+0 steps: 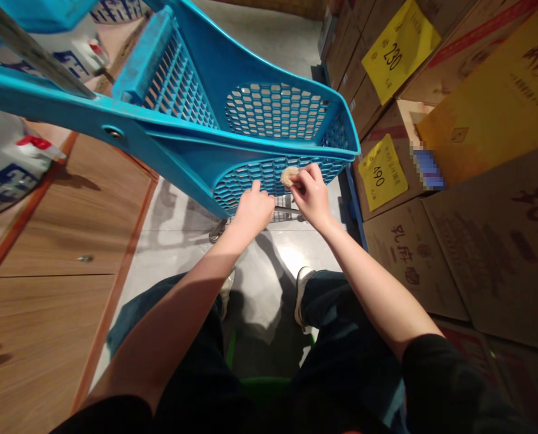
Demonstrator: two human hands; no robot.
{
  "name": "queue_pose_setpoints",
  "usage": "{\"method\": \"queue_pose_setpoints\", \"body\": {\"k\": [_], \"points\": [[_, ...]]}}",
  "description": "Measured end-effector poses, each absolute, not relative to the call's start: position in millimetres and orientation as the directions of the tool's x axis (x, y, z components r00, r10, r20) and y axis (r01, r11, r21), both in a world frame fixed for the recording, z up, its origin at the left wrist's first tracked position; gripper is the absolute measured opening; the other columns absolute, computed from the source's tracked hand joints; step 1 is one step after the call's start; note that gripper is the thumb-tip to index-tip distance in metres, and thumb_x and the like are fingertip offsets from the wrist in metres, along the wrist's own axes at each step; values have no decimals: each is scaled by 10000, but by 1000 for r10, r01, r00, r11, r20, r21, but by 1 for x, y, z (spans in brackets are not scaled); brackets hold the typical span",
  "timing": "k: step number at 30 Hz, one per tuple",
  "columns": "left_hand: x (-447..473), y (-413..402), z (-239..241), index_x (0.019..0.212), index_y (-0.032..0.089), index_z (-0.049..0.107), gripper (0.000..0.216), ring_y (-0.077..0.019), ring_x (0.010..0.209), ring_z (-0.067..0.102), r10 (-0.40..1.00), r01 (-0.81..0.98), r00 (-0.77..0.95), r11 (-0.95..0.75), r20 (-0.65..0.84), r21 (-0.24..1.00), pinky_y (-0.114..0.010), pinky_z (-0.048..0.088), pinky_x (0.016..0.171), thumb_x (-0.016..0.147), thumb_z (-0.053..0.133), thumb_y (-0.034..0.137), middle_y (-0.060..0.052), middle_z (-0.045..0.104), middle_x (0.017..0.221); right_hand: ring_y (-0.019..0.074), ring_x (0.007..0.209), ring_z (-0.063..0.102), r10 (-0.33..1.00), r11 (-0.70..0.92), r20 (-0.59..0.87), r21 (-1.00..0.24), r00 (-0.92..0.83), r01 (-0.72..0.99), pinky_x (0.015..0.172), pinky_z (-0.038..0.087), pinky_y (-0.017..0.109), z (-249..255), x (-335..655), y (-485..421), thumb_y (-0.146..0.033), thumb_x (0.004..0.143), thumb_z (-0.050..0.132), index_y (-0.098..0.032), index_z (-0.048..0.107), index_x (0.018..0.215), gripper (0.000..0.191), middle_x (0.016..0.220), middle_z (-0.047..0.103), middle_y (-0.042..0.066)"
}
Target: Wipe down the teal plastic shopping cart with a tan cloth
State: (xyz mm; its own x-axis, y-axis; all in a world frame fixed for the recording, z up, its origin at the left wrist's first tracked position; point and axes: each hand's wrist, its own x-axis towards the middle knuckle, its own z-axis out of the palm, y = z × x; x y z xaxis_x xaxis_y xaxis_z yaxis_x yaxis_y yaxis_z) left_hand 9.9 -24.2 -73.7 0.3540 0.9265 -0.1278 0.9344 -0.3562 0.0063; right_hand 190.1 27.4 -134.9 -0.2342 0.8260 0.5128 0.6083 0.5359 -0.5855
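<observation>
A blue plastic shopping cart (192,141) with honeycomb-holed sides stands tilted in front of me. My right hand (313,196) pinches a small, fuzzy beige cloth or sponge (289,176) against or just before the cart's near side; its exact kind is unclear. To its left, my left hand (254,210) is at the lower edge of the same side. Its fingers are curled there, with one digit lying up over the holes. A thin grey bar (287,210) shows between the hands, and its left end is hidden by my left hand.
Cardboard boxes (409,253) with yellow price signs (383,173) are stacked along the right. At left are a wooden cabinet (65,208) and white jugs (6,160) with red-and-white caps. My legs and shoes (301,295) flank the shiny floor (260,289).
</observation>
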Motion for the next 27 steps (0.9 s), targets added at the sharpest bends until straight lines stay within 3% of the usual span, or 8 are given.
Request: {"method": "queue_pose_setpoints", "body": {"k": [4, 7, 10, 15, 17, 24, 27], "points": [[12, -25, -71, 1359, 46, 731, 403, -381, 1434, 578, 942, 949, 313, -314, -123, 6, -426, 597, 972, 1059, 472, 123, -265, 816, 1217, 276, 1058, 639, 819, 549, 522, -589, -239, 593, 912, 577, 418, -135, 195, 32, -178, 987, 588, -252, 628, 948, 92, 1137, 645, 113], [13, -26, -70, 1596, 41, 547, 540, -360, 1433, 591, 953, 960, 278, -278, -119, 18, -407, 613, 942, 1073, 446, 130, -251, 817, 1230, 247, 908, 617, 883, 465, 378, -624, -278, 628, 822, 567, 382, -157, 202, 34, -157, 907, 639, -246, 609, 874, 100, 1014, 620, 71], [13, -26, -69, 1678, 31, 441, 616, -342, 1442, 588, 959, 965, 263, -260, -109, 37, -386, 615, 940, 1071, 450, 136, -239, 825, 1210, 230, 821, 602, 931, 366, 241, -625, -276, 689, 771, 554, 362, -168, 207, 33, -171, 875, 681, -243, 594, 841, 119, 945, 580, 43], [15, -26, -69, 1713, 41, 402, 638, -337, 1419, 595, 955, 961, 275, -274, -108, 18, -363, 609, 930, 1085, 416, 155, -249, 814, 1232, 300, 1046, 658, 837, 531, 472, -574, -278, 623, 899, 585, 442, -136, 204, 28, -260, 1005, 619, -257, 634, 990, 22, 1141, 641, 122], [16, -26, -70, 1737, 44, 360, 662, -339, 1382, 617, 957, 962, 274, -274, -97, 12, -365, 606, 925, 1086, 407, 160, -253, 812, 1219, 315, 1106, 658, 801, 577, 531, -562, -276, 593, 939, 588, 472, -125, 202, 29, -285, 1041, 575, -262, 637, 1021, 69, 1193, 650, 140], [18, -24, -71, 1752, 59, 334, 699, -355, 1387, 626, 964, 969, 247, -247, -98, 14, -372, 597, 910, 1062, 406, 140, -241, 818, 1166, 258, 960, 654, 831, 547, 445, -548, -334, 632, 864, 583, 401, -142, 200, 31, -187, 982, 582, -250, 622, 977, 74, 1104, 641, 103], [19, -22, -72, 1744, 53, 352, 686, -362, 1368, 625, 966, 970, 243, -245, -92, -3, -390, 597, 915, 1066, 411, 145, -254, 821, 1150, 267, 980, 651, 836, 540, 436, -546, -333, 641, 878, 585, 408, -138, 199, 31, -223, 994, 614, -248, 622, 995, 27, 1124, 637, 106]]}}
